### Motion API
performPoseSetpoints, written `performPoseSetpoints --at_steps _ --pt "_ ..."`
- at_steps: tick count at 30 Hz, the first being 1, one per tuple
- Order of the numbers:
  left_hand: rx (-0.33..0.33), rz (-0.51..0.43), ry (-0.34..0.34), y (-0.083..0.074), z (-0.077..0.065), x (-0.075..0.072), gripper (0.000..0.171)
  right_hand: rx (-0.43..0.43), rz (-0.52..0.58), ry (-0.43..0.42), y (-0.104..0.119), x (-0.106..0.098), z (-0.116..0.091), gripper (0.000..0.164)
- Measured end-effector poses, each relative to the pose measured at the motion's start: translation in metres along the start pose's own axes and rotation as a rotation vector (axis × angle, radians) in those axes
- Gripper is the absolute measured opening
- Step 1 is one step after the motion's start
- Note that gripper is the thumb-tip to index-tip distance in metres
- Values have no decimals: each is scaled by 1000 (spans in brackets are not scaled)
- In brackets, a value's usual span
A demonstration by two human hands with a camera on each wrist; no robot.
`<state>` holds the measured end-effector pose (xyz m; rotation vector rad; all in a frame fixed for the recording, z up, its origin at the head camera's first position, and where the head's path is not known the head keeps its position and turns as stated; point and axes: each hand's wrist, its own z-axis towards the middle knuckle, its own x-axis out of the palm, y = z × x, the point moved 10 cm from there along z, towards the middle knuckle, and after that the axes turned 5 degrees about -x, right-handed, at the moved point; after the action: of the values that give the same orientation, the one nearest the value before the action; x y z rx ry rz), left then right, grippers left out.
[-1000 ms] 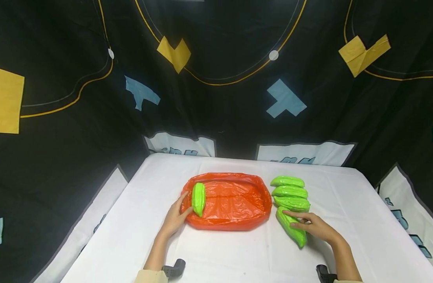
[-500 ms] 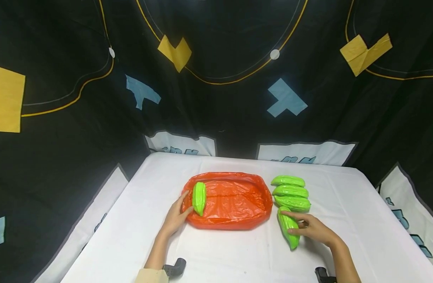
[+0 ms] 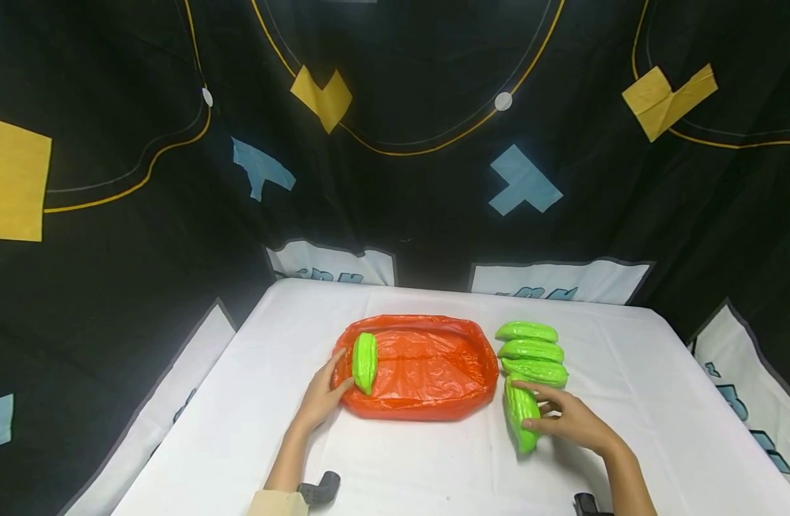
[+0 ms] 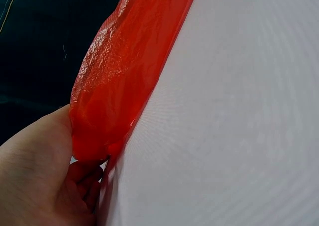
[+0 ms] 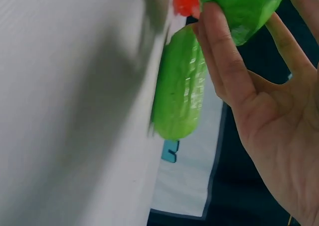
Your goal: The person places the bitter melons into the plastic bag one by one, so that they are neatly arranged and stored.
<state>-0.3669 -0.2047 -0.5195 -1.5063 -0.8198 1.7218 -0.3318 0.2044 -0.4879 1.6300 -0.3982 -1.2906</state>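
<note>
My right hand pinches a ridged green bitter melon between thumb and fingers, right of the red bag. In the right wrist view this melon appears raised off the cloth, above a shadow. Three more bitter melons lie stacked in a row just behind it. On the left, my left hand grips the side of the red plastic bag, which is spread wide with its mouth upward. One bitter melon lies inside the bag at its left end. Some left fingers are hidden behind the plastic.
A white cloth covers the table. Behind it hangs a black curtain with yellow and blue patches. A dark wrist mount sits at the left wrist, and another at the right.
My right hand has turned the nearest bitter melon from slanted to nearly upright in view and lifted it, drawing it slightly left. My left hand and the bag have stayed put.
</note>
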Motion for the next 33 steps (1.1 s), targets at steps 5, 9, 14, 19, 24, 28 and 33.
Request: performPoseSetpoints --at_steps 5,9,14,19,24,28,33 --pt "-1 5 -6 -1 0 0 62 -54 13 -103 21 -9 3 65" --pt "-2 8 -8 -2 0 0 62 -106 4 -197 39 -16 6 67" --pt "-7 12 -6 -2 0 0 62 -155 -18 -274 55 -16 16 66" --pt "-14 14 -9 -1 -2 -1 62 -176 22 -281 65 -3 31 65" --pt "-9 14 -9 0 -3 -1 63 -189 87 -269 88 13 46 64" --pt "-7 12 -7 1 -2 -1 63 -209 122 -254 91 27 68 64" --pt "-12 8 -3 1 -1 1 63 -215 108 -210 82 49 99 65"
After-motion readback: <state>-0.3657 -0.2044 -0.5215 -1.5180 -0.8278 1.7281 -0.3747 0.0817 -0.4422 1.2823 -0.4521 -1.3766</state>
